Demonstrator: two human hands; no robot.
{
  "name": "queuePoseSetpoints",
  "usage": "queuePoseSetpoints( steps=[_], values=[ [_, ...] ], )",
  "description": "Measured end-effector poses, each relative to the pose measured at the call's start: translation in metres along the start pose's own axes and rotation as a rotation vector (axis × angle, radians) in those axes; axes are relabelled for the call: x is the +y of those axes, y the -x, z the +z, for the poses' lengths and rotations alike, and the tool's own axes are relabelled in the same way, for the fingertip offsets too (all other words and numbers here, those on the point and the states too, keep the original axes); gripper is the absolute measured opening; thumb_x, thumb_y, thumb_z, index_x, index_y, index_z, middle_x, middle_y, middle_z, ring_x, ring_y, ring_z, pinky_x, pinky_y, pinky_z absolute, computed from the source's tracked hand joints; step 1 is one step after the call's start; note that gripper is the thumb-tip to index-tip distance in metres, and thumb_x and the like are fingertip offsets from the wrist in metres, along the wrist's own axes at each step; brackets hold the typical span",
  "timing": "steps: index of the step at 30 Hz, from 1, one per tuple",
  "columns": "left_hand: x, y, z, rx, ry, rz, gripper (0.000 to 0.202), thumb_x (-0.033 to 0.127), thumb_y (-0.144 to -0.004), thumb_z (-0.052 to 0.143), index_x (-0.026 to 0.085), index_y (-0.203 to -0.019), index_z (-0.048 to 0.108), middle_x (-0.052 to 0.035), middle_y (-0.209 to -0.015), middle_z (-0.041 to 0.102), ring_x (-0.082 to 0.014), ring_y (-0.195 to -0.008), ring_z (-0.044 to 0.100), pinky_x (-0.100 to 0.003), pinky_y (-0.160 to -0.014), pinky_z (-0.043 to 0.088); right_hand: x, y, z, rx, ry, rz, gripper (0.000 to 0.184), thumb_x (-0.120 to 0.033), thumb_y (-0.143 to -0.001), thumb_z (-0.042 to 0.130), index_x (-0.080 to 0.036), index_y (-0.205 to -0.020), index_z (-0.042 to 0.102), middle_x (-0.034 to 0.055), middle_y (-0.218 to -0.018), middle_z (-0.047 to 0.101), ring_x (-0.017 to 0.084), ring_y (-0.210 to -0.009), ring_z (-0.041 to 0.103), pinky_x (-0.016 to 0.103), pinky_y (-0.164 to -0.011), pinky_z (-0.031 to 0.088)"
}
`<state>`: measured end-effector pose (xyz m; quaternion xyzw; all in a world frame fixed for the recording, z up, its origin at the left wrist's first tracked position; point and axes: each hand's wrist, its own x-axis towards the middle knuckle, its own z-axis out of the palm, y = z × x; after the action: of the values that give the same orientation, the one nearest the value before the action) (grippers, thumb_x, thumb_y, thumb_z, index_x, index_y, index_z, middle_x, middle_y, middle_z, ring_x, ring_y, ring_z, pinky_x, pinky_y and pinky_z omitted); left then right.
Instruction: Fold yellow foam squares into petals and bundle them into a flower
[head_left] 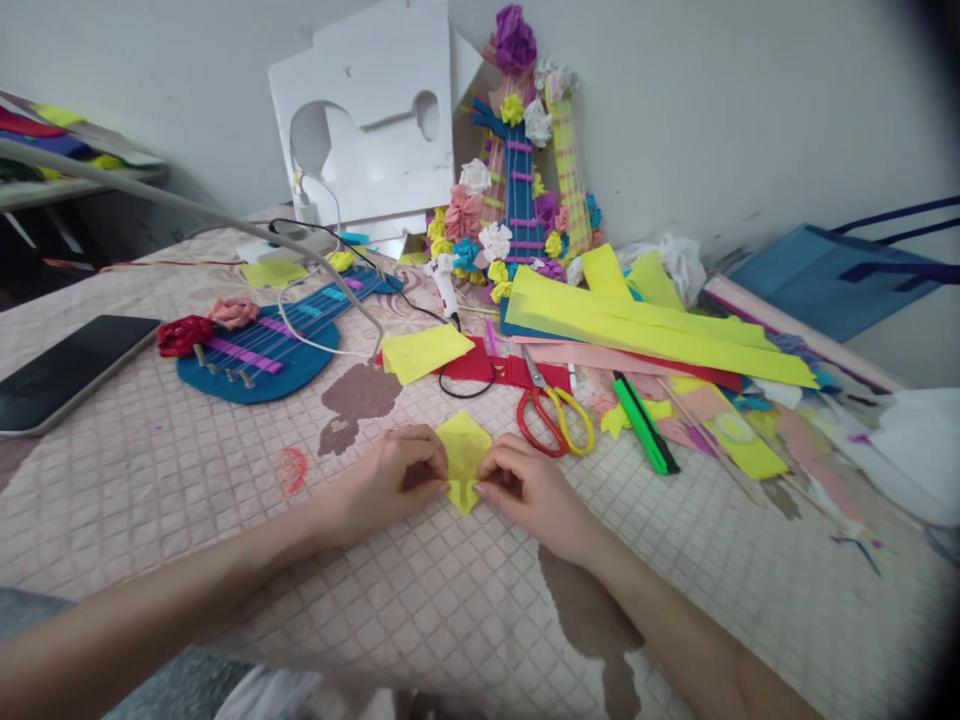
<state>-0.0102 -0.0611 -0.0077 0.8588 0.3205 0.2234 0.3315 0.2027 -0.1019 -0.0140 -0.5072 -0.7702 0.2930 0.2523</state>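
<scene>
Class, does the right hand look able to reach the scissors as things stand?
Likely yes: the scissors lie just beyond the right hand, with nothing visible between them, though it is pinching yellow paper.

Patterned table bearing phone, blue guitar, scissors.

No text, label, brand, number or sign can be read on the cream cloth with a brown diamond grid or on the craft materials spread across it. A round, scribble-like red mark on the cloth forms no legible letter or figure.
</scene>
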Motion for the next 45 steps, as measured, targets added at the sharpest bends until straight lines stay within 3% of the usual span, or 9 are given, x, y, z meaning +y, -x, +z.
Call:
queuePoseSetpoints(
  steps=[16, 25, 31, 36, 45],
  values=[
    [0.002, -0.003, 0.011, 0.070, -0.091, -0.095, 0.005, 0.012, -0.071, 0.058, 0.015, -0.069, 0.055, -0.0019, -0.075, 0.055, -0.0131, -0.068, 0.051, -0.023, -0.059, 0.038, -0.005, 0.000, 0.007, 0.040, 0.042, 0.036, 0.011, -0.011, -0.076, 0.061, -0.020, -0.074, 0.054, -0.0003, -0.082, 0.051, 0.013, -0.072, 0.051, 0.026, -0.063, 0.040],
    [0.002, -0.003, 0.016, 0.093, -0.146, -0.091, 0.005, 0.013, -0.073, 0.058, 0.015, -0.070, 0.055, -0.0023, -0.077, 0.055, -0.0151, -0.073, 0.052, -0.027, -0.067, 0.040, -0.005, 0.000, 0.010, 0.068, 0.093, 0.051, 0.012, -0.012, -0.076, 0.061, -0.019, -0.073, 0.052, -0.0005, -0.080, 0.050, 0.013, -0.071, 0.051, 0.026, -0.061, 0.040],
    [0.000, 0.000, 0.002, -0.046, -0.022, -0.036, 0.009, 0.011, -0.073, 0.061, 0.016, -0.080, 0.062, -0.0037, -0.089, 0.056, -0.0165, -0.084, 0.055, -0.029, -0.078, 0.043, -0.003, 0.004, -0.007, -0.100, -0.066, -0.018, 0.020, -0.007, -0.077, 0.059, -0.022, -0.089, 0.059, 0.0015, -0.098, 0.050, 0.014, -0.086, 0.053, 0.026, -0.072, 0.045],
    [-0.006, 0.005, -0.007, -0.139, 0.029, 0.027, 0.010, 0.012, -0.075, 0.060, 0.019, -0.079, 0.065, -0.0027, -0.103, 0.054, -0.0157, -0.093, 0.055, -0.028, -0.084, 0.043, -0.001, 0.006, -0.019, -0.224, -0.121, -0.043, 0.012, -0.009, -0.079, 0.058, -0.020, -0.082, 0.061, 0.0029, -0.103, 0.047, 0.014, -0.090, 0.053, 0.025, -0.074, 0.045],
    [-0.003, -0.001, 0.007, -0.007, -0.059, -0.040, 0.005, 0.013, -0.077, 0.057, 0.015, -0.073, 0.059, -0.0037, -0.088, 0.058, -0.0152, -0.081, 0.054, -0.029, -0.075, 0.043, -0.004, 0.002, 0.000, -0.022, 0.018, 0.018, 0.010, -0.011, -0.079, 0.060, -0.019, -0.076, 0.056, 0.0002, -0.088, 0.051, 0.012, -0.077, 0.052, 0.025, -0.067, 0.042]
  ],
)
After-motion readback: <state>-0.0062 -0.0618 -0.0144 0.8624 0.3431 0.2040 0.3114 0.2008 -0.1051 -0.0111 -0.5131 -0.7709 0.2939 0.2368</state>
